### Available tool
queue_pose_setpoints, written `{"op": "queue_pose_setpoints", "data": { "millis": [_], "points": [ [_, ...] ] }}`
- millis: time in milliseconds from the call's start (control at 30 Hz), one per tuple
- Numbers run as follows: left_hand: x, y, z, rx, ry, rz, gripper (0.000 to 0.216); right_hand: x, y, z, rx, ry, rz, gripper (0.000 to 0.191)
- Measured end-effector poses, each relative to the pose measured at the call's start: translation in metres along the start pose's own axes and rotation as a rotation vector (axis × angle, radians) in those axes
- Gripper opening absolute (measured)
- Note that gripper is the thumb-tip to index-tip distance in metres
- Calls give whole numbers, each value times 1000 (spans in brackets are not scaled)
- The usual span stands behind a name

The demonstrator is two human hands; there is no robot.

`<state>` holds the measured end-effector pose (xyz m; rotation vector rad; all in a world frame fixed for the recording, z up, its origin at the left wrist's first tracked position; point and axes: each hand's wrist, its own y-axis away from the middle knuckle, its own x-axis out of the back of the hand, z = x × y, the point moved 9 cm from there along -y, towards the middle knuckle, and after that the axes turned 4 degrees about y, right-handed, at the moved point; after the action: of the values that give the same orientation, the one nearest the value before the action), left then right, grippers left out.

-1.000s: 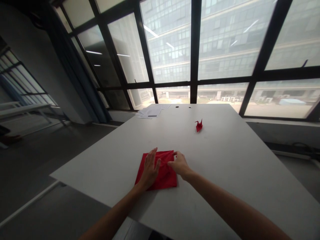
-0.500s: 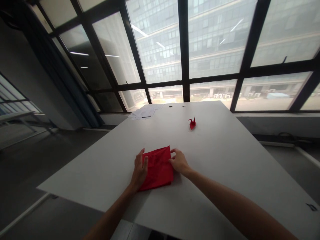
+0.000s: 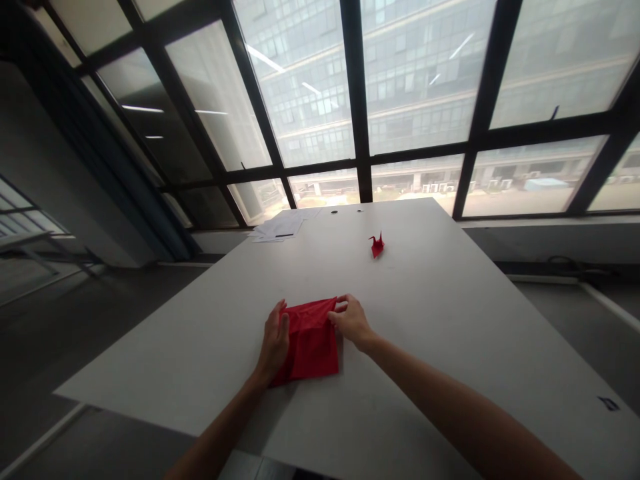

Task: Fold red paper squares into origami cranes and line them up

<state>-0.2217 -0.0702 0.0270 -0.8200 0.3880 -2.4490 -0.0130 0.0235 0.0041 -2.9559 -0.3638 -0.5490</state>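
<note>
A folded sheet of red paper (image 3: 313, 347) lies near the front of the white table, with creases across its upper part. At its left edge my left hand (image 3: 274, 341) holds it, thumb on top and the other fingers along the outer side. My right hand (image 3: 353, 321) pinches the far right corner between thumb and fingers. The paper's left edge is partly hidden under my left hand. Farther back stands a small red origami crane (image 3: 377, 247), apart from both hands.
The white table (image 3: 425, 320) stretches toward large windows. Several white papers (image 3: 275, 227) lie at its far left, with a dark pen (image 3: 284, 235) on them. A small dark mark (image 3: 609, 403) is near the right edge. A blue curtain (image 3: 110, 167) hangs at left.
My right hand has shifted up to the paper's far right corner. The paper's right side now lies straighter and its creases show more. The view has swung slightly right.
</note>
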Motion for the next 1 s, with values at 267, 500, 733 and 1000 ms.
{"op": "queue_pose_setpoints", "data": {
  "millis": [267, 500, 733, 1000],
  "points": [
    [15, 0, 1, 72, 101, 70, 55, 0, -7, -3, 54, 43, -12, 35],
    [5, -4, -8, 25, 0, 7, 51, 55, -13, 19, 81, 111, -56, 32],
    [-22, 3, 7, -237, -486, -199, 50, 172, -23, 72, 10, 274, 43, 33],
    [-153, -29, 125, -479, -348, -482, 44, 245, -30, 97, -45, 419, 179, 33]
  ]
}}
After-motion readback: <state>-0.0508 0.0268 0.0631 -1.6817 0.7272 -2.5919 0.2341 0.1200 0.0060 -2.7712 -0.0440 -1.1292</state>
